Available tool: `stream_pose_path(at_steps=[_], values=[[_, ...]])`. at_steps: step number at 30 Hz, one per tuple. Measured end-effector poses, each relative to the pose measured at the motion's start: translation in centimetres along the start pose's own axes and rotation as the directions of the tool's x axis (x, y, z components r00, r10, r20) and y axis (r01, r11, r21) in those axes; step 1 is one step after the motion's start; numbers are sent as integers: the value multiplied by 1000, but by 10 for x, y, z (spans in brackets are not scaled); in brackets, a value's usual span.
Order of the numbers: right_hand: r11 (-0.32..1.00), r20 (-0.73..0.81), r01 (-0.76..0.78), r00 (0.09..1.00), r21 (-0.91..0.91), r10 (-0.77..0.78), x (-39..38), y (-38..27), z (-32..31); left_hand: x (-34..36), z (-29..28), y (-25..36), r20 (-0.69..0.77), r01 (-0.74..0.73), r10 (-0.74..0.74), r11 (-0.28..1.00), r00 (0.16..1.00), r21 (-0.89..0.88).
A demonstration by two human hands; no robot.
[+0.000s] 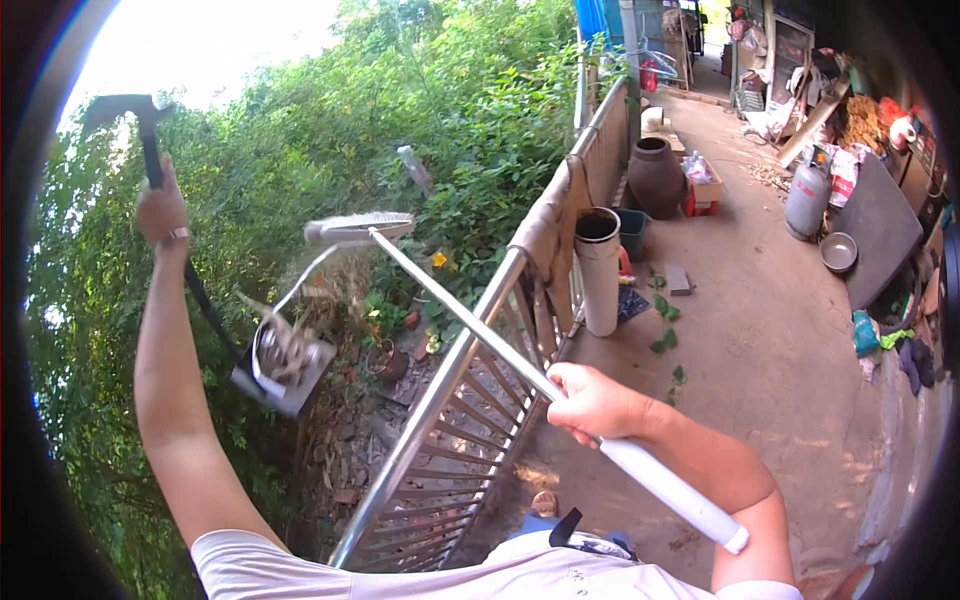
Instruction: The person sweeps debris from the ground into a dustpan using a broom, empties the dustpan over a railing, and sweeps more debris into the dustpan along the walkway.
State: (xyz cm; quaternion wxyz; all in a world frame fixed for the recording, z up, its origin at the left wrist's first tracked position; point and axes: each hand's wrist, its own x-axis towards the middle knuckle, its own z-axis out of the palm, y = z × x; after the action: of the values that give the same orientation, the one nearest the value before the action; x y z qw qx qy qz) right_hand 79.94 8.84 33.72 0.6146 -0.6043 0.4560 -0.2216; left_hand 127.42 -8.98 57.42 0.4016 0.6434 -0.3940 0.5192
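Note:
My left hand [163, 212] is raised at the far left, closed around the dark pole of a long-handled dustpan [308, 388]. The dustpan's blurred T-shaped top rises above the hand. Its pan hangs beyond the railing, with a pale tangle of debris [285, 352] at it. My right hand [600, 402] grips the pale shaft of a broom [460, 312], which slants over the metal railing [430, 425]. The broom's flat white head [360, 226] is past the rail. A white strip [300, 283] curves between the head and the pan. A clear bottle-like thing [413, 170] is blurred above the plants.
Dense green plants [480, 130] fill the far side of the railing. Along its near side stand a tall pale cylinder [598, 280], a brown jar [657, 178] and a green bin [631, 233]. A grey gas cylinder [808, 197], a metal bowl [838, 252] and a leaning dark board [882, 225] are at right.

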Motion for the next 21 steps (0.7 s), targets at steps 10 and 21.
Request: stream_pose_path(at_steps=[10,21], values=[[671,-231,-14,944,-741,-235,108,36,15,-134,87,-67,534,-215,167,976,829,29],[965,-370,-18,925,-261,-83,59,22,13,-107,105,-50,493,-181,265,961,829,-211]])
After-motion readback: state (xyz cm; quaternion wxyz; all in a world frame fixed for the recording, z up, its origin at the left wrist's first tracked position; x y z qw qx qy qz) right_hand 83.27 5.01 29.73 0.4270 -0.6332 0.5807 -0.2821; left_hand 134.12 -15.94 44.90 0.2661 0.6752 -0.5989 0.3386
